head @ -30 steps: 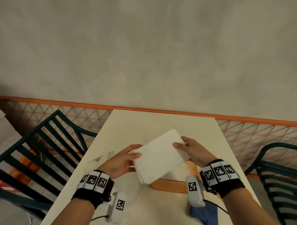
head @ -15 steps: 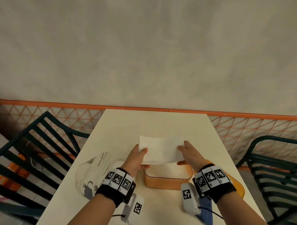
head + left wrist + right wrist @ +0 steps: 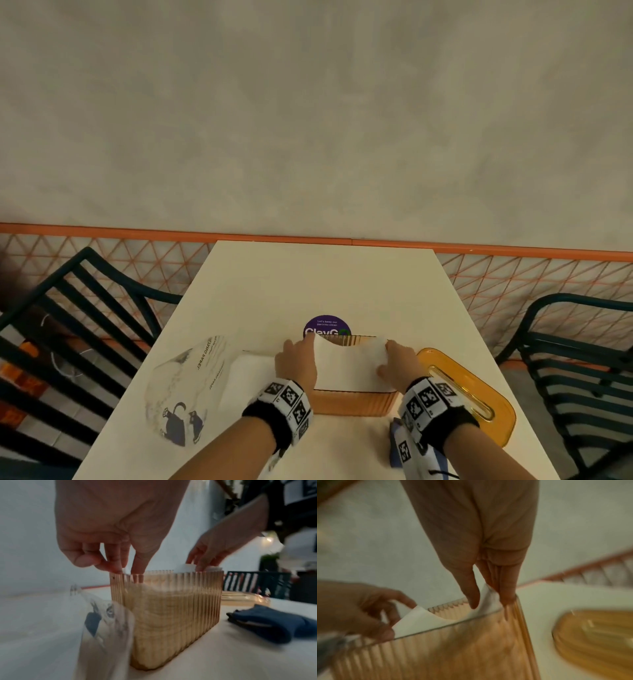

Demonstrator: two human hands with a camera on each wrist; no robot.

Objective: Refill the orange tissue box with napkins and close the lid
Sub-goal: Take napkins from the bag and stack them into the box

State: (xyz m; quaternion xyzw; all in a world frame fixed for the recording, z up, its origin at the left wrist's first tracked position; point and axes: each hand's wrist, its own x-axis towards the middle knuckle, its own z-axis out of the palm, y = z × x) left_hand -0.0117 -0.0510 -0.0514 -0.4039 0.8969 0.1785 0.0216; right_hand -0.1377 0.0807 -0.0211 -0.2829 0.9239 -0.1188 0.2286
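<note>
The ribbed orange tissue box [image 3: 352, 402] stands open near the table's front edge. A white napkin stack [image 3: 349, 366] sits in its top, ends curled up. My left hand [image 3: 297, 359] pinches the stack's left end at the box rim, and its fingertips [image 3: 118, 568] reach just inside the box [image 3: 171, 608]. My right hand [image 3: 394, 364] pinches the right end between the thumb [image 3: 471, 596] and the fingers, and the napkin [image 3: 423, 619] bows between both hands. The orange lid [image 3: 469, 390] lies flat to the right of the box.
A clear printed napkin wrapper [image 3: 185, 387] lies left of the box with more white napkins [image 3: 250, 373] beside it. A blue cloth [image 3: 265, 623] rests at the front right. A purple sticker [image 3: 327, 325] is behind the box. Dark slatted chairs [image 3: 68, 335] flank the table.
Both hands have lowered the napkin stack from above the box down into its opening. The stack turned from tilted to level, and the sticker behind the box came into view.
</note>
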